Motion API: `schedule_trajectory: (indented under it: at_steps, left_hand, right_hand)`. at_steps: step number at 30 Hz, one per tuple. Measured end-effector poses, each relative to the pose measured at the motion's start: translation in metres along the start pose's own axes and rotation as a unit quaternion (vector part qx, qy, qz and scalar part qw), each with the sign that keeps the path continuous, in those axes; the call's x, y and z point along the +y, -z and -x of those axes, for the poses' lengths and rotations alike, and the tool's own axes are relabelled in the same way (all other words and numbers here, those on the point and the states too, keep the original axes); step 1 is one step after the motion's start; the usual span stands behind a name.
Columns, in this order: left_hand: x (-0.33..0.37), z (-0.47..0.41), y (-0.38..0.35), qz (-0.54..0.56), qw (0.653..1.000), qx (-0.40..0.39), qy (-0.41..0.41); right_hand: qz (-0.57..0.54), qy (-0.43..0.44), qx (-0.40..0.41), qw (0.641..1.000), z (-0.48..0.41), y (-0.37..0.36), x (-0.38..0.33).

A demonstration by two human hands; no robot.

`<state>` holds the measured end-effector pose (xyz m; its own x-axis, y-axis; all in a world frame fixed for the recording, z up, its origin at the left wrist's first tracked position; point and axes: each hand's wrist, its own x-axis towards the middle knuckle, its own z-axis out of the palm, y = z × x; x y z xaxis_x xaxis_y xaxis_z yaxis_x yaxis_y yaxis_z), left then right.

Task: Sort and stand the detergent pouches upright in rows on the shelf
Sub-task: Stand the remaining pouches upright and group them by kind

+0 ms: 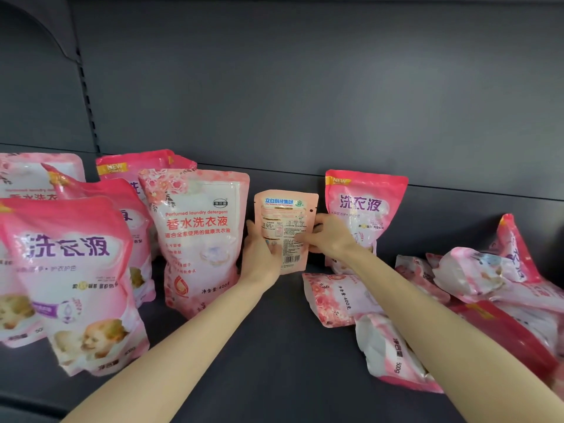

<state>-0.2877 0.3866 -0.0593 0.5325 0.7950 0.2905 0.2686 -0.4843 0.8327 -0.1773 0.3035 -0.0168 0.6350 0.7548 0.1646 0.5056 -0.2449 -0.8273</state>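
Note:
A small peach-pink pouch point(285, 221) stands upright at mid-shelf, its printed back with a barcode facing me. My left hand point(259, 254) grips its lower left edge. My right hand point(329, 236) holds its right edge, thumb across the front. To its left a pale rose perfumed-detergent pouch point(198, 236) stands upright. To its right a bright pink pouch point(364, 206) stands against the back wall. Several pink pouches stand in rows at the left, the nearest point(70, 279) at the front.
Several pouches lie flat in a heap at the right, among them a rose one point(335, 297), a pink-and-white one point(387, 352) and a red one point(503, 334). The dark grey shelf point(268, 346) has a back wall behind and a front lip below.

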Motion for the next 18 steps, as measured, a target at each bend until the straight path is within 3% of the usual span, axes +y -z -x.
schedule_trajectory:
  at_steps: [7,13,18]
  left_hand:
    - [0.012,0.012,0.015,-0.036,0.998,-0.011,-0.046]
    - [0.035,0.036,0.040,-0.151,0.983,-0.035,-0.094]
    - [0.055,0.053,0.069,-0.192,0.970,-0.087,-0.123]
  right_hand:
    - [0.101,0.018,0.005,0.995,0.019,0.011,-0.007]
    - [0.177,0.062,0.018,0.982,0.043,0.027,-0.023]
    - [0.225,0.109,0.029,0.968,0.058,0.036,-0.041]
